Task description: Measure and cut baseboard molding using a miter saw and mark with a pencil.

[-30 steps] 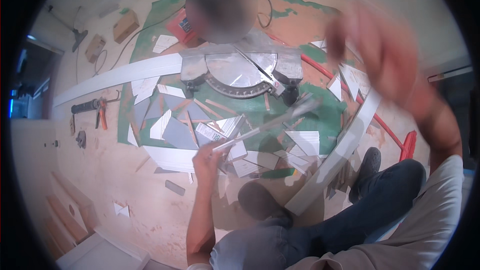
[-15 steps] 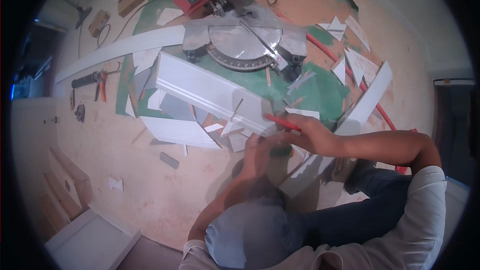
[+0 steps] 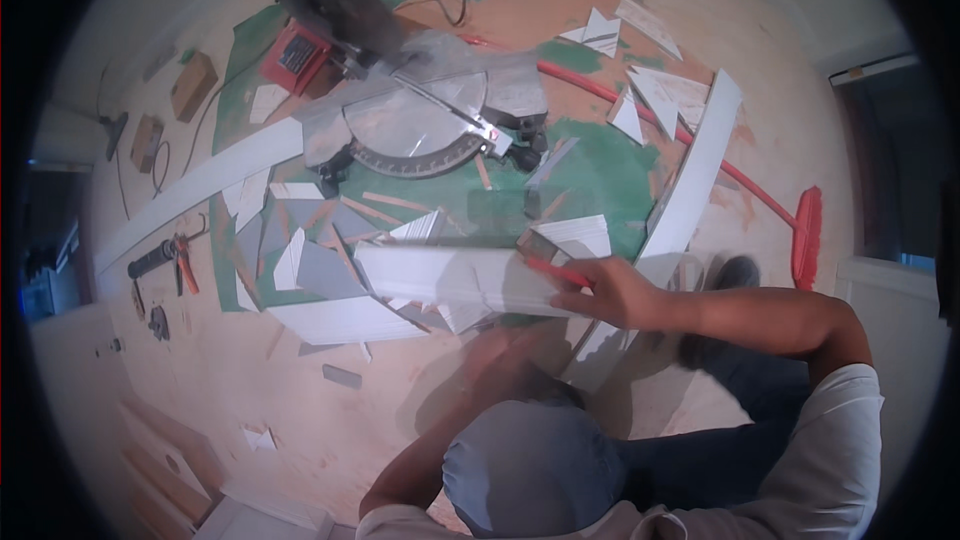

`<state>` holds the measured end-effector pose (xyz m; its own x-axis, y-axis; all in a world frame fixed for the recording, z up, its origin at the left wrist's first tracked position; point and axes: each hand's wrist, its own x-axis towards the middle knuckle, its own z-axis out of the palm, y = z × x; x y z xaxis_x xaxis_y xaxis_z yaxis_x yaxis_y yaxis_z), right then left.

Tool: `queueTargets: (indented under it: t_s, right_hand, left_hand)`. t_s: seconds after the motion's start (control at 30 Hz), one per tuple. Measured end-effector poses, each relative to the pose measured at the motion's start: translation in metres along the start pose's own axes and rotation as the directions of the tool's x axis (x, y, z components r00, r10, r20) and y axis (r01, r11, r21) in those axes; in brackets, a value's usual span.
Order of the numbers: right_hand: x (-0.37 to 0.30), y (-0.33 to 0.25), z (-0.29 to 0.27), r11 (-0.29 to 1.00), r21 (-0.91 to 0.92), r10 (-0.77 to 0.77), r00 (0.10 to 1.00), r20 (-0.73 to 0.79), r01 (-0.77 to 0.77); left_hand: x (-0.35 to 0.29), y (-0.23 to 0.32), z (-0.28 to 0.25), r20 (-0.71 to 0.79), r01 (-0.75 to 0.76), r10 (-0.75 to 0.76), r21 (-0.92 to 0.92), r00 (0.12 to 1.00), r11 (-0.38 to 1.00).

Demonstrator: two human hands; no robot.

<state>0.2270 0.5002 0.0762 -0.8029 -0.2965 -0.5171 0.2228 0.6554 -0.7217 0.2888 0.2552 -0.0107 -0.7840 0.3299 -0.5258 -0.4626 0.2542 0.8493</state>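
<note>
My right hand (image 3: 615,292) is closed round a red pencil (image 3: 556,271), at the right end of a white moulding board (image 3: 440,273). Whether those fingers also grip the board is hard to see. The board lies nearly crosswise above a heap of offcuts. My left hand (image 3: 503,348) is a smear of motion just below the board, its fingers unreadable. Beyond the board stands a mitre saw (image 3: 415,125) with its head raised. A white ridged offcut (image 3: 345,321) lies under the board's left side.
A long white board (image 3: 690,200) slants along the right, near a red-handled broom (image 3: 807,238). White triangular offcuts (image 3: 655,100) lie at the far right. On the left are a caulking gun (image 3: 160,258), wood blocks (image 3: 193,86) and a long white strip (image 3: 215,175). Green sheeting (image 3: 600,175) covers part of the floor.
The view has shifted. The moulding board has swung from a steep slant to nearly level. My left hand has come away from its near end and blurs below it; my right keeps the pencil.
</note>
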Motion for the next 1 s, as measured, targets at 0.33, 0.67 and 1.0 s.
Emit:
queueTargets:
  t_s: [0.33, 0.67, 1.0]
  right_hand:
    - [0.045, 0.047, -0.008, 0.812, -0.058, -0.579, 0.814, 0.055, 0.581]
    - [0.139, 0.162, -0.031, 0.553, -0.628, -0.63, 0.768, 0.116, 0.548]
    - [0.18, 0.167, -0.049, 0.768, -0.456, -0.629, 0.664, -0.404, 0.45]
  left_hand:
    - [-0.001, 0.049, -0.138, -0.06, -0.073, 0.22, 0.83, 0.974, 0.553]
    - [-0.021, 0.104, -0.171, -0.225, 0.048, 0.555, 0.948, 0.801, 0.315]
    - [0.051, 0.165, -0.252, -0.018, -0.007, 0.7, 0.999, 0.714, 0.033]
